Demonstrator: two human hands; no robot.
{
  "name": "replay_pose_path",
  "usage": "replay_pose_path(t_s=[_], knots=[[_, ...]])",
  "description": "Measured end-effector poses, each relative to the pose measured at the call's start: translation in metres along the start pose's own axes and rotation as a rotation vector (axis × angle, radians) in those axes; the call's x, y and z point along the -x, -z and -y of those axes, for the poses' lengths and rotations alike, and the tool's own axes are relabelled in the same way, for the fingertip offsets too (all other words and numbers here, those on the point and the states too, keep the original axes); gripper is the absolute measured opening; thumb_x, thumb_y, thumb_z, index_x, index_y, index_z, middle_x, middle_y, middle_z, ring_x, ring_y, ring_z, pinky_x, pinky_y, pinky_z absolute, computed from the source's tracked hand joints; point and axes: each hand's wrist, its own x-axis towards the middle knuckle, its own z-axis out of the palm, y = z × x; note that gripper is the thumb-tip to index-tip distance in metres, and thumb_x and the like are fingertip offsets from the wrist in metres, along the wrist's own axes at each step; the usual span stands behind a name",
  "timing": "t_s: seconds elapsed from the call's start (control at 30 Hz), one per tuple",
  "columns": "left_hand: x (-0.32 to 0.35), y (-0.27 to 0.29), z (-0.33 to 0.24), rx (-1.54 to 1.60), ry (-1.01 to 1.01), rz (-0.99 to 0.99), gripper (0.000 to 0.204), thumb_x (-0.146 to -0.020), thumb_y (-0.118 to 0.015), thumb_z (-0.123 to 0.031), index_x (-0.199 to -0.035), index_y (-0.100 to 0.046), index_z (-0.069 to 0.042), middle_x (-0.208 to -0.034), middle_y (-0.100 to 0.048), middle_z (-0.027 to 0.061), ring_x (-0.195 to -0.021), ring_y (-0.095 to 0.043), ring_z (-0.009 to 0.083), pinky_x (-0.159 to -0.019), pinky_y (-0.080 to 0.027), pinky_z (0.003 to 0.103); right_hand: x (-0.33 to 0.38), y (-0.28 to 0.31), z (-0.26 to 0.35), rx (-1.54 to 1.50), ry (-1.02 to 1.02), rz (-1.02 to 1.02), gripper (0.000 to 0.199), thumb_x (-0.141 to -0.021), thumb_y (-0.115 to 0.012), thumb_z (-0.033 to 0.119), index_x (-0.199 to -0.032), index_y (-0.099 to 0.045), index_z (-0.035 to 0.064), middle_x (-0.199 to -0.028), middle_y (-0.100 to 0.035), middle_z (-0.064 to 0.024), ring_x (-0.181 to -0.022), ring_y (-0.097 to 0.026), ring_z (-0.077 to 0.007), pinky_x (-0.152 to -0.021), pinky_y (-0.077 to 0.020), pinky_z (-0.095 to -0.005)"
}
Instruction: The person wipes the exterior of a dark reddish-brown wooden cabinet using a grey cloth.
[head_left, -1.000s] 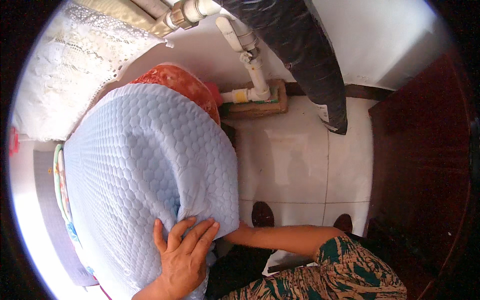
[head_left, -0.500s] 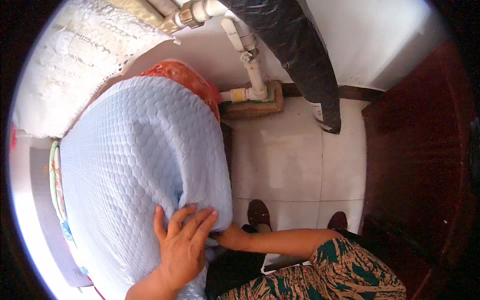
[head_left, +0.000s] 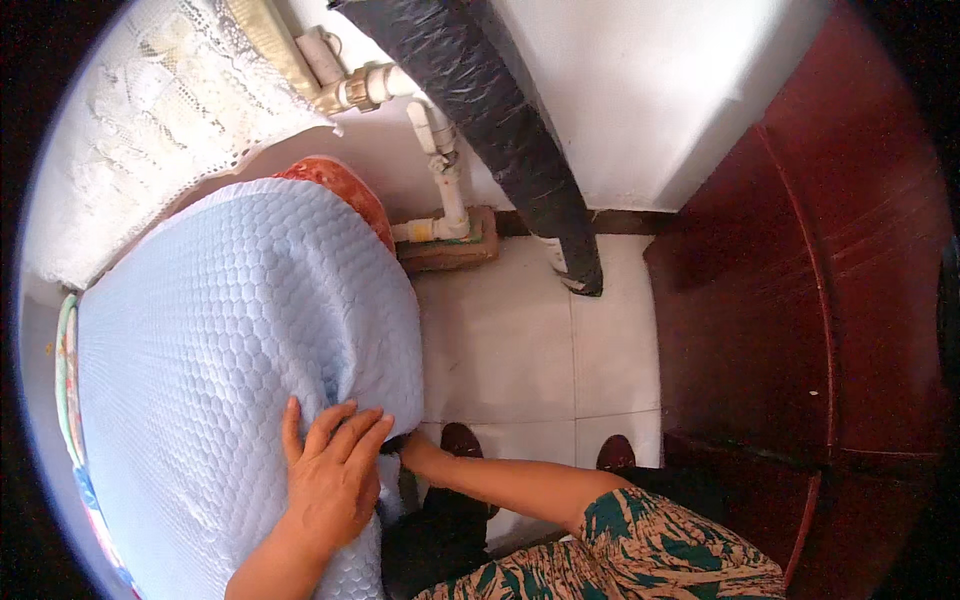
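A light blue quilted mattress cover [head_left: 190, 330] with a honeycomb stitch spreads over the bed on the left. My left hand [head_left: 335, 465] lies on top of it near its right edge, fingers spread and pressed on the fabric. Just beyond those fingertips the cloth sinks into a crease. My right hand [head_left: 422, 455] reaches in at the bed's side, under the hanging edge of the cover. Its fingers are hidden there, so what they touch does not show.
Orange-red bedding [head_left: 345, 185] shows at the bed's far corner. White pipes [head_left: 450, 190] run along the wall beside a long black-wrapped roll [head_left: 480, 110]. A dark red wooden cabinet [head_left: 740, 290] stands on the right. Lace cloth [head_left: 170, 120] hangs at upper left.
The whole view has shifted, so the bed and pipes sit further left and more cabinet shows. Both hands stay at about the same place on the bed.
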Motion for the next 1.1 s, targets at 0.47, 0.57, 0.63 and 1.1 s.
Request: replay_pose_path(t_s=[0.47, 0.57, 0.63, 1.1], knots=[[0.003, 0.012, -0.008, 0.142, 0.06, 0.055, 0.048, -0.073, -0.066, -0.017, -0.12, -0.057, -0.012, -0.122, -0.057, 0.0044, -0.124, -0.041, 0.0301, -0.11, -0.009, 0.058, -0.014, 0.055, -0.073, 0.872, 0.05, 0.338, 0.038, -0.074, -0.062, 0.012, -0.111, -0.06, 0.0057, -0.107, -0.062, -0.021, -0.101, -0.058, -0.0387, -0.084, -0.0463, -0.0461], [0.012, 0.01, 0.002, 0.156, 0.04, 0.023, 0.045, -0.082, -0.061, -0.021, -0.126, -0.056, -0.016, -0.124, -0.056, 0.0012, -0.123, -0.042, 0.027, -0.111, -0.01, 0.055, -0.006, 0.099, -0.009, 0.768, 0.063, 0.206, 0.042, -0.073, -0.063, 0.015, -0.114, -0.059, 0.0067, -0.104, -0.063, -0.0199, -0.097, -0.06, -0.0377, -0.083, -0.0467, -0.0464], [0.008, 0.009, 0.001, 0.142, -0.007, 0.027, 0.048, -0.08, -0.062, -0.024, -0.127, -0.054, -0.016, -0.126, -0.055, 0.0024, -0.125, -0.039, 0.03, -0.11, -0.01, 0.056, -0.005, 0.133, 0.0, 0.799, 0.056, -0.056, 0.041, -0.073, -0.063, 0.014, -0.113, -0.058, 0.0065, -0.103, -0.063, -0.0195, -0.096, -0.06, -0.0374, -0.082, -0.047, -0.0451], [0.023, -0.01, -0.009, 0.072, -0.053, -0.109, 0.04, -0.068, -0.07, -0.013, -0.108, -0.062, -0.009, -0.106, -0.061, 0.008, -0.12, -0.044, 0.0311, -0.112, -0.008, 0.057, 0.112, 0.184, 0.069, 0.582, 0.167, -0.773, 0.039, -0.07, -0.063, 0.007, -0.11, -0.059, 0.0037, -0.101, -0.065, -0.0157, -0.095, -0.062, -0.0296, -0.081, -0.0479, -0.0359]])
